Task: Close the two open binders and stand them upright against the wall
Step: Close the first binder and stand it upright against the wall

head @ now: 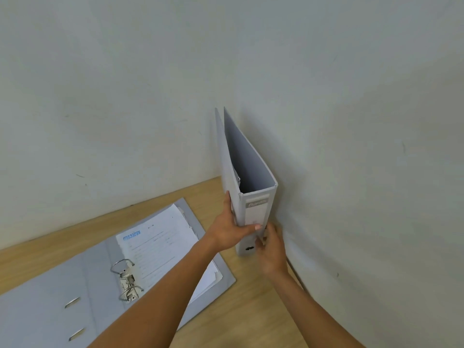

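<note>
A grey closed binder (247, 162) stands upright on the wooden table (251, 310), in the corner where two white walls meet, its labelled spine facing me. My left hand (229, 228) grips its left cover and spine, thumb across the spine. My right hand (272, 249) touches the lower right of the spine, fingers near the finger hole. A second grey binder (82, 285) lies open flat at the left, its metal ring mechanism (126, 278) showing and a stack of printed pages (163, 244) on its right half. My left forearm crosses over it.
White walls (351, 146) bound the table at the back and on the right. Bare wood shows between the open binder and the right wall.
</note>
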